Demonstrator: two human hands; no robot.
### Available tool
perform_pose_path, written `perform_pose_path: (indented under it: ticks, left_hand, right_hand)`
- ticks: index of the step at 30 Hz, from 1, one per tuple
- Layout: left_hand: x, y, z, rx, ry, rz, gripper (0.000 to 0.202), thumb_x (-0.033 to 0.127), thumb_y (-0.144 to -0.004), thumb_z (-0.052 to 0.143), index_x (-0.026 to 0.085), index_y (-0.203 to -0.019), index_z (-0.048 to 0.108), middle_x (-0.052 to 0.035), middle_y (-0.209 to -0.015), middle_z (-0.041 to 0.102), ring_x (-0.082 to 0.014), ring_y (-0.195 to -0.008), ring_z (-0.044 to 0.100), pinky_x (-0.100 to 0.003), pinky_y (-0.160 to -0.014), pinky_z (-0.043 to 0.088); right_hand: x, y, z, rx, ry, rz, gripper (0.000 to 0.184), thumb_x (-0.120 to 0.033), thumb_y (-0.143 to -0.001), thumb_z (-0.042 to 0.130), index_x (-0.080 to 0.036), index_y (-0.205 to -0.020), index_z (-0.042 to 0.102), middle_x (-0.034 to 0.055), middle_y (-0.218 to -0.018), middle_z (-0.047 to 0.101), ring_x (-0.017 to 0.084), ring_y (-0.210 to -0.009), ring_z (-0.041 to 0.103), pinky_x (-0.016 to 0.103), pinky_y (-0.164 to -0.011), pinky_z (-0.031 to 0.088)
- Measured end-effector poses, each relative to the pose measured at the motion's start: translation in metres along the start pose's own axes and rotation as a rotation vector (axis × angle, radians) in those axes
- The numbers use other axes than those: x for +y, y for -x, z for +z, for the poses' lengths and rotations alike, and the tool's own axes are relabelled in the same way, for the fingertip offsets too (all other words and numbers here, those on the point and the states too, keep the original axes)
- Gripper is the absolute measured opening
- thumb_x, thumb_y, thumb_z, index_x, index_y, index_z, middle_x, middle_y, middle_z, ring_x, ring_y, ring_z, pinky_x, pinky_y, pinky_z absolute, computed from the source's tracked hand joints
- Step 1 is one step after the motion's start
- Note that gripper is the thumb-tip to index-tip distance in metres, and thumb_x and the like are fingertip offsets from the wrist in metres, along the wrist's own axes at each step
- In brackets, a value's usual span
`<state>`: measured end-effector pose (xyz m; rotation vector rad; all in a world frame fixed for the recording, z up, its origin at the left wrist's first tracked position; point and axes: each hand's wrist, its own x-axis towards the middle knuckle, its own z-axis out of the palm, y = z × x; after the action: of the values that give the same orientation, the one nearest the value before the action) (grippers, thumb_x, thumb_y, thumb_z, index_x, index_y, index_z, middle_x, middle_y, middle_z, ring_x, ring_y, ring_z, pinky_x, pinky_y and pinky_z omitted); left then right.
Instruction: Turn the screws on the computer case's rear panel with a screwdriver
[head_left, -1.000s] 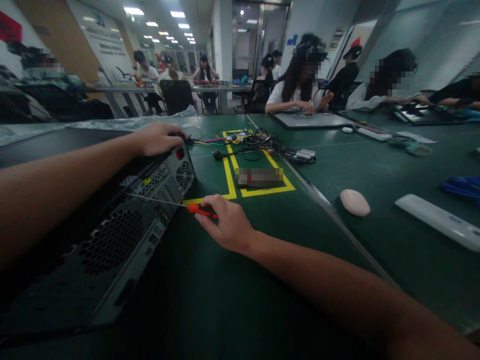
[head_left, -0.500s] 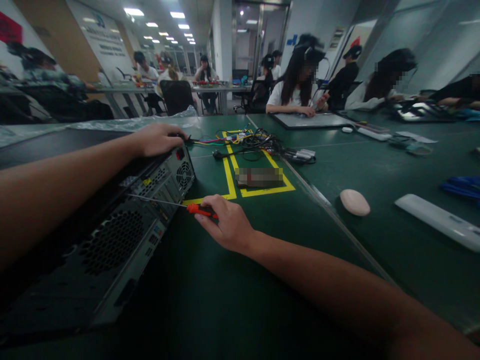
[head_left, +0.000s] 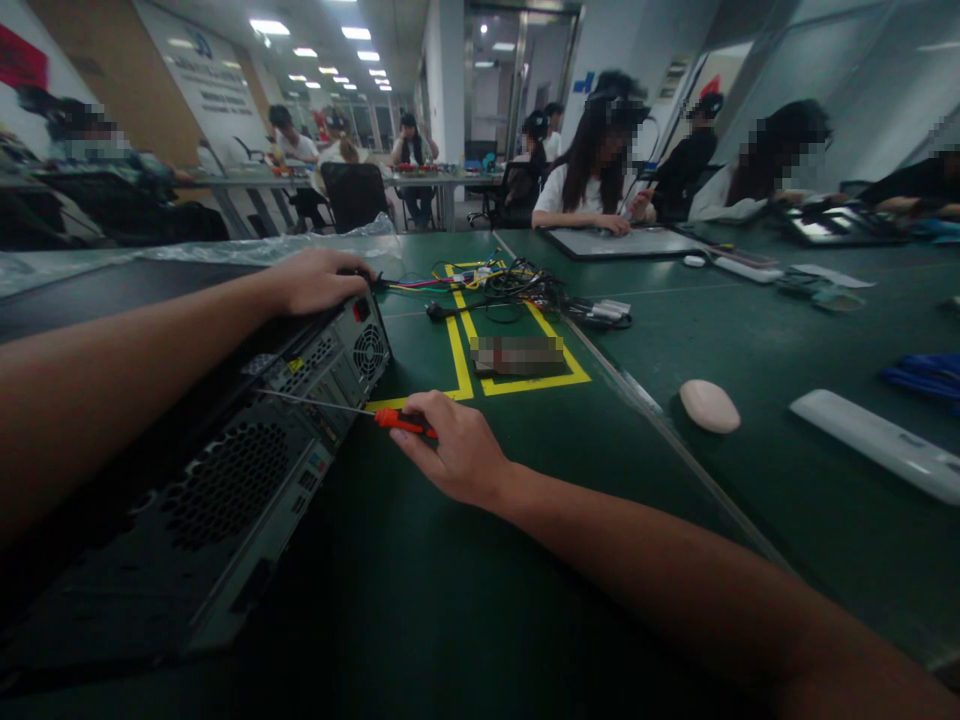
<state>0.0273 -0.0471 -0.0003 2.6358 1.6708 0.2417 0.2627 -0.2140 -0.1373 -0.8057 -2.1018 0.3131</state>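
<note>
A black computer tower case (head_left: 225, 480) lies at the left, its metal rear panel with vents, ports and a fan grille turned towards the right. My left hand (head_left: 322, 282) is on its top edge, gripping near the far rear corner; some fingertips are hidden. In my right hand (head_left: 454, 440) is a screwdriver (head_left: 394, 418), its orange and black handle pinched between thumb and fingers. The long thin shaft points left to the rear panel, near the upper edge. Whether the tip sits in a screw is too small to tell.
Beyond the case, a tangle of cables (head_left: 529, 285) and a dark blurred block (head_left: 517, 357) lie by yellow tape marks (head_left: 461, 360). A pale mouse-shaped object (head_left: 710, 405) and a long white piece (head_left: 877, 440) lie at the right. Several people work behind.
</note>
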Motion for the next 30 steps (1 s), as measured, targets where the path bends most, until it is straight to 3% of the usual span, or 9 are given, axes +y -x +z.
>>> perform_pose_path:
  ticks: [26, 30]
  left_hand:
    - [0.0046, 0.0022, -0.0019, -0.012, -0.022, -0.029, 0.068, 0.049, -0.085, 0.036, 0.013, -0.133, 0.068, -0.0141, -0.13, 0.068, -0.0312, -0.116, 0.061, -0.042, -0.106, 0.042]
    - [0.004, 0.0017, -0.0014, -0.007, -0.013, -0.013, 0.069, 0.049, -0.085, 0.036, 0.012, -0.132, 0.068, -0.0152, -0.127, 0.068, -0.0316, -0.115, 0.061, -0.042, -0.105, 0.043]
  right_hand:
    - [-0.0056, -0.0024, -0.0037, -0.01, 0.021, 0.017, 0.034, -0.043, -0.107, 0.043, -0.018, -0.118, 0.062, 0.0074, -0.103, 0.068, 0.018, -0.09, 0.063, 0.033, -0.079, 0.05]
    - [-0.0041, -0.0004, -0.002, 0.003, -0.027, 0.007, 0.035, -0.043, -0.102, 0.054, -0.017, -0.124, 0.056, 0.0086, -0.108, 0.068, 0.02, -0.094, 0.066, 0.034, -0.081, 0.053]
